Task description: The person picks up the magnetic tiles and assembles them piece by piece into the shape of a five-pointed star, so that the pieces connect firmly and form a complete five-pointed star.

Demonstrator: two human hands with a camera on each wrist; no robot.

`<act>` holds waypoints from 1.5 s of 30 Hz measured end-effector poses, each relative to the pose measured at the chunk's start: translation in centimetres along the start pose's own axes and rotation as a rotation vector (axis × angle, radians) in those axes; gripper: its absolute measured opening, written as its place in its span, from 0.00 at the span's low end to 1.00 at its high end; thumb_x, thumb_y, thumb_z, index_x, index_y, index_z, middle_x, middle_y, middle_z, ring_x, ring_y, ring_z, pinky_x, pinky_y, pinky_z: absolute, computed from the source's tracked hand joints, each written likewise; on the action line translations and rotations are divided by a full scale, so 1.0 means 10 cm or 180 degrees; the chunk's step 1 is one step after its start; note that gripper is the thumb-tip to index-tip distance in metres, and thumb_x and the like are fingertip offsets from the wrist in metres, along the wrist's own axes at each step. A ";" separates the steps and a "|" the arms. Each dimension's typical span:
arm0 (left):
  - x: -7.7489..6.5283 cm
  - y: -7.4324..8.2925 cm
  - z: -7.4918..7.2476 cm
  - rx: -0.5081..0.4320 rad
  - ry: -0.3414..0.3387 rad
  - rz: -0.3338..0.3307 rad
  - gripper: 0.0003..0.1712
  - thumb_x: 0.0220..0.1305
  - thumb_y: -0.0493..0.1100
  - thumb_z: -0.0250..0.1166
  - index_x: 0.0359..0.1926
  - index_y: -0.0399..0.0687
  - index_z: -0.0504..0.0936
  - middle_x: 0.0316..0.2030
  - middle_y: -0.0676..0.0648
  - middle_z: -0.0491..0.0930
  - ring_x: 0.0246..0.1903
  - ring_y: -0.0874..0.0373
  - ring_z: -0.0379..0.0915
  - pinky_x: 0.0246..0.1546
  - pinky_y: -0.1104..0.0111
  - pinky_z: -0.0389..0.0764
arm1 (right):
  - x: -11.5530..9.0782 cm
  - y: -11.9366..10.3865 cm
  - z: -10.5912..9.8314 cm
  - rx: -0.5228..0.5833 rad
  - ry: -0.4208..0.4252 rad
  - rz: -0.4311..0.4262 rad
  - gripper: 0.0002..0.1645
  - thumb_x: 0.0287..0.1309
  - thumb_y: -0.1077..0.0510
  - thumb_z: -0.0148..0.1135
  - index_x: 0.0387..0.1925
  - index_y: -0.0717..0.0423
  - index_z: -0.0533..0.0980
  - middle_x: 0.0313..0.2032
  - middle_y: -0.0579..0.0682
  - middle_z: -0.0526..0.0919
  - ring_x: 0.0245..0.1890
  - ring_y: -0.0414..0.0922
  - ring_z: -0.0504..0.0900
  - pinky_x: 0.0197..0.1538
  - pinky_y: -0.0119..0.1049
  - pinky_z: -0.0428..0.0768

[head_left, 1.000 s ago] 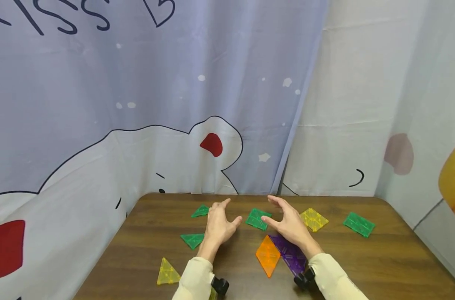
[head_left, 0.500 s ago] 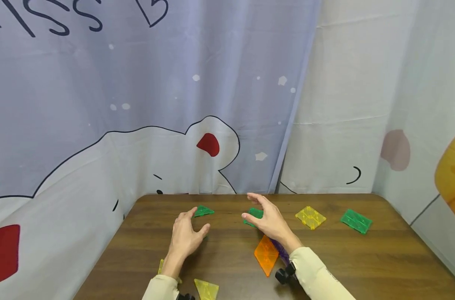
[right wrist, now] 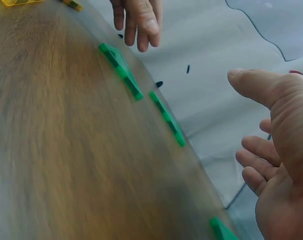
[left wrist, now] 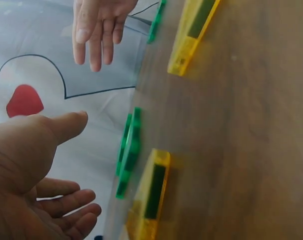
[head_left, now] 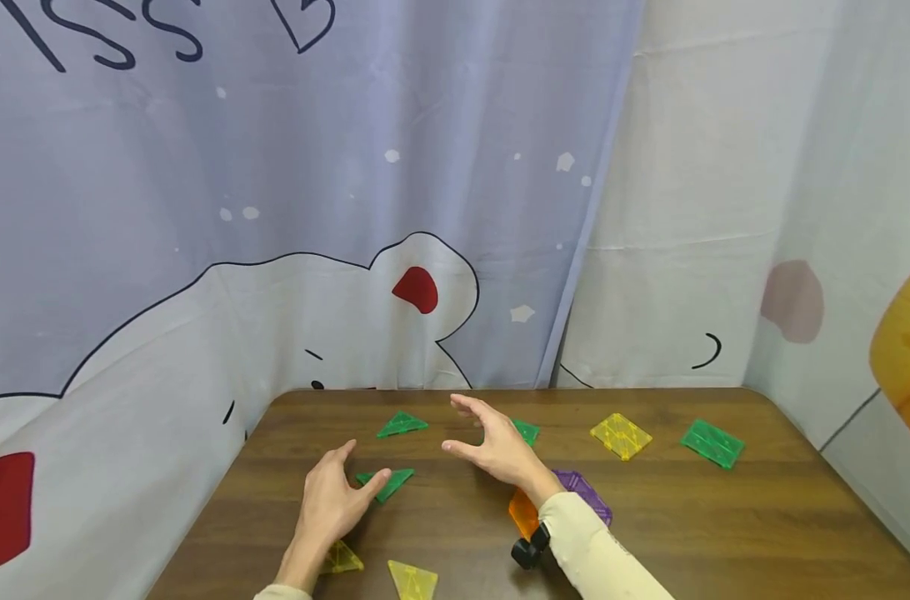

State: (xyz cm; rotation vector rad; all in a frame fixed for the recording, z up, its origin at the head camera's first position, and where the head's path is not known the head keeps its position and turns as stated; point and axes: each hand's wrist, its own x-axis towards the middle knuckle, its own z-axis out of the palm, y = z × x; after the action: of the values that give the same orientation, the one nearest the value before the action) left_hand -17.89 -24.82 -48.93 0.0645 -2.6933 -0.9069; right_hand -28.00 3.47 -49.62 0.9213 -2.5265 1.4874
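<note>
Above the left half of the table, my left hand (head_left: pixel 331 500) hovers with thumb and fingers spread, holding nothing. A green triangular tile (head_left: pixel 392 483) lies just beyond its thumb, and a yellow triangular tile (head_left: pixel 341 558) is partly hidden beneath the wrist. My right hand (head_left: pixel 497 443) is raised near the middle, fingers apart and bent slightly, with nothing in its grasp. It partly covers a green tile (head_left: pixel 527 431). Under the right forearm lie an orange tile (head_left: pixel 524 510) and a purple tile (head_left: pixel 586 493), both partly hidden. In the left wrist view both palms face each other.
Another green triangle (head_left: pixel 402 424) lies at the back left, and a second yellow triangle (head_left: pixel 413 579) near the front. To the right are a yellow tile (head_left: pixel 621 436) and a green tile (head_left: pixel 713 442). A printed curtain (head_left: pixel 335 167) hangs behind the wooden table (head_left: pixel 687 533).
Both hands have moved left, the left one also toward the front. More of the green triangles and the front yellow triangle now shows. The tiles appear to lie where they were.
</note>
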 end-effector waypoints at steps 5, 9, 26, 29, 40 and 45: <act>-0.06 -0.12 -0.04 0.0004 0.0001 -0.0054 0.49 0.67 0.58 0.81 0.73 0.24 0.76 0.62 0.26 0.83 0.63 0.27 0.80 0.64 0.36 0.81 | 0.09 -0.01 0.23 0.0142 -0.0065 -0.0048 0.47 0.71 0.48 0.78 0.83 0.51 0.68 0.77 0.54 0.78 0.74 0.55 0.78 0.75 0.59 0.76; -0.10 -0.17 -0.03 0.0023 -0.0006 -0.0151 0.48 0.64 0.59 0.83 0.68 0.25 0.80 0.55 0.31 0.86 0.57 0.31 0.83 0.61 0.38 0.84 | 0.14 0.01 0.41 0.0256 -0.0115 0.0018 0.46 0.71 0.45 0.78 0.83 0.50 0.69 0.76 0.50 0.78 0.73 0.54 0.79 0.74 0.59 0.77; -0.11 -0.14 0.07 0.0178 -0.0015 -0.0112 0.49 0.52 0.60 0.90 0.62 0.30 0.83 0.50 0.38 0.85 0.53 0.38 0.80 0.57 0.43 0.84 | 0.23 0.03 0.62 0.0074 -0.0345 0.0075 0.47 0.73 0.44 0.75 0.83 0.56 0.67 0.78 0.52 0.76 0.76 0.59 0.75 0.77 0.57 0.74; -0.11 -0.13 0.07 0.0213 -0.0003 -0.0115 0.48 0.51 0.59 0.91 0.62 0.31 0.84 0.51 0.38 0.85 0.53 0.38 0.80 0.57 0.42 0.84 | 0.22 0.03 0.62 0.0039 -0.0443 0.0066 0.47 0.75 0.43 0.73 0.84 0.56 0.66 0.80 0.53 0.74 0.76 0.62 0.76 0.76 0.58 0.75; -0.08 -0.14 0.09 0.0251 0.0052 -0.0084 0.45 0.49 0.57 0.92 0.60 0.34 0.84 0.51 0.39 0.84 0.53 0.39 0.78 0.58 0.39 0.80 | 0.22 0.04 0.62 -0.0238 -0.0556 0.0127 0.41 0.79 0.48 0.68 0.84 0.55 0.66 0.81 0.55 0.71 0.74 0.61 0.78 0.75 0.59 0.76; -0.09 -0.16 0.11 0.0239 0.0058 -0.0104 0.44 0.48 0.56 0.92 0.58 0.35 0.85 0.51 0.40 0.84 0.53 0.40 0.78 0.58 0.39 0.80 | 0.21 0.02 0.64 -0.0372 -0.0542 0.0125 0.39 0.79 0.51 0.69 0.83 0.56 0.68 0.80 0.56 0.73 0.74 0.61 0.76 0.75 0.60 0.75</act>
State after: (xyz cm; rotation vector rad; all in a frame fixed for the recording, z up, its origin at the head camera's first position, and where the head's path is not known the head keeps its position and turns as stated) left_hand -17.41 -25.33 -50.90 0.1327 -2.7165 -0.8102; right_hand -28.34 -2.64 -52.46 1.0265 -2.7317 1.3061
